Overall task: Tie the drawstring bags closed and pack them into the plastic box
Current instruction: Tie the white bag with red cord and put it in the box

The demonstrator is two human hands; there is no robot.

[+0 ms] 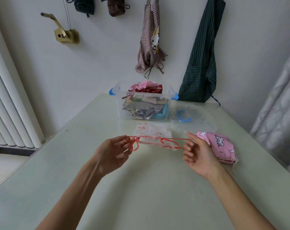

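A white drawstring bag (151, 132) with red print lies on the pale green table (141, 188) just beyond my hands, its mouth gathered. My left hand (113, 152) pinches the red drawstring (172, 141) loop at the bag's left end. My right hand (198, 153) pinches the loop at the right end, and the cord is stretched between them. A pink unicorn-print bag (219, 146) lies to the right of my right hand. Farther back stands the clear plastic box (122, 103) with blue latches, piled with several fabric bags.
The box's clear lid (190, 116) with a blue handle lies flat to the right of the box. Aprons hang on the wall behind. A radiator stands at the left, a curtain at the right. The table's left edge runs diagonally.
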